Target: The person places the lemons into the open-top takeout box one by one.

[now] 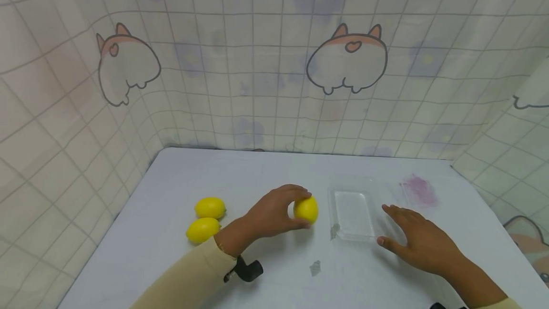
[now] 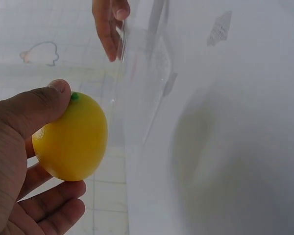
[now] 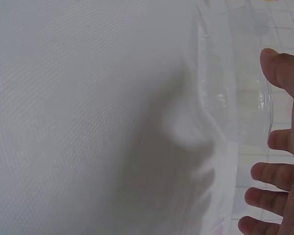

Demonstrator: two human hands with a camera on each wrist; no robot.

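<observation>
One lemon, gripped by left fingers, hangs beside the tray edge; right fingers spread opposite.

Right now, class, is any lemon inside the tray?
No: the left hand holds one lemon, and the other two lie on the table.

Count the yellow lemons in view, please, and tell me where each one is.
3. One held lemon is in the left hand. Two lie on the table, left of that hand: a farther lemon and a nearer lemon. The left sleeve could hide another.
</observation>
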